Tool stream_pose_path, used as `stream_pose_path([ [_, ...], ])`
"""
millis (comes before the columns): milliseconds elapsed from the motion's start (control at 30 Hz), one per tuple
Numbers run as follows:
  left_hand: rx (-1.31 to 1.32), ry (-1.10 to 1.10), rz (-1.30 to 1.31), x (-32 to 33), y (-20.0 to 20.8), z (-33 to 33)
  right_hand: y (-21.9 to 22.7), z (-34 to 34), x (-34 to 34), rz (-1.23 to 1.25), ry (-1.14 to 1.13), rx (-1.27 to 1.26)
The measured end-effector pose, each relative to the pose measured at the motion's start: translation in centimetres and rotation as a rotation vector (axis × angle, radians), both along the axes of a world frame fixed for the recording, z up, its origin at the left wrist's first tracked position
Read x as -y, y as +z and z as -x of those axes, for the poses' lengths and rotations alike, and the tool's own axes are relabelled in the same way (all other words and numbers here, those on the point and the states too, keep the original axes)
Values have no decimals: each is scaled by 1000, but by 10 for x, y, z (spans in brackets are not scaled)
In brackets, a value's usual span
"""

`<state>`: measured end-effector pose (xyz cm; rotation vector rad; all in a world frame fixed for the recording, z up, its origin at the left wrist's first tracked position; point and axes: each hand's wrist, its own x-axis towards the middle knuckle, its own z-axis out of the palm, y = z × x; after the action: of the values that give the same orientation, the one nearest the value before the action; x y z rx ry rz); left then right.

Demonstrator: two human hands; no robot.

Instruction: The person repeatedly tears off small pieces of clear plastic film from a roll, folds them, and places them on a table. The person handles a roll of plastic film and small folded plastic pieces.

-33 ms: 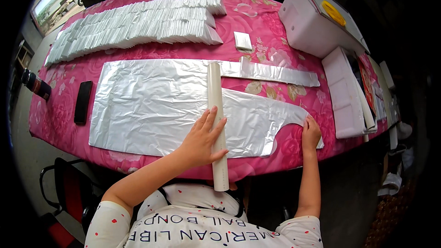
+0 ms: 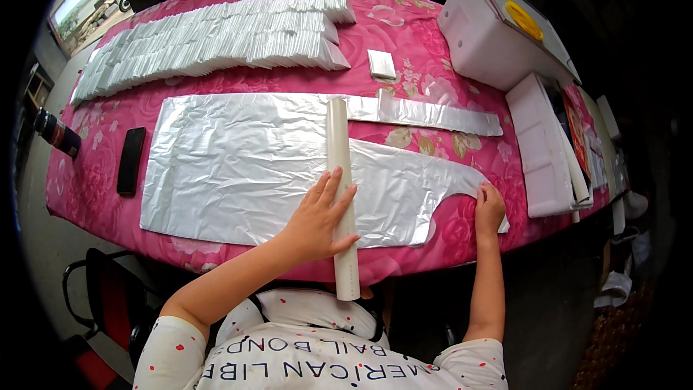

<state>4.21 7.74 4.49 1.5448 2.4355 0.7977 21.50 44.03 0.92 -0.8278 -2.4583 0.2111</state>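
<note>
A wrinkled silver foil sheet [image 2: 231, 166] lies spread on the table, with a curved cut-out at its right end. Across it, pointing toward me, rests a pale plastic pipe [image 2: 338, 144] whose near end juts past the table edge. My left hand [image 2: 317, 220] presses on the pipe, fingers and thumb spread flat. At the foil's right tip, my right hand [image 2: 490, 209] pinches the strip above the cut-out between closed fingers. Behind the sheet runs a narrow foil strip [image 2: 447, 117] with a small fold standing up near its left end.
Rows of folded silver-white packets [image 2: 209, 36] fill the far left. A small square packet [image 2: 381, 64] lies at the back. White foam boxes [image 2: 469, 36] stand on the right. A black phone [image 2: 131, 161] and a dark bottle [image 2: 58, 133] are left, on a pink flowered tablecloth [image 2: 404, 22].
</note>
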Motion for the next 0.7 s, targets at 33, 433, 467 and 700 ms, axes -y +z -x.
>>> stream_pose_path([
  [33, 1, -1, -2, 0, 0, 0, 6, 3, 4, 12, -8, -26],
  [433, 273, -35, -328, -3, 12, -12, 72, 58, 163, 1166, 447, -252],
  [467, 610, 41, -340, -2, 13, -15, 73, 61, 184, 1146, 538, -200],
  [700, 1389, 294, -255, 50, -2, 30, 84, 62, 246, 774, 1044, 34],
])
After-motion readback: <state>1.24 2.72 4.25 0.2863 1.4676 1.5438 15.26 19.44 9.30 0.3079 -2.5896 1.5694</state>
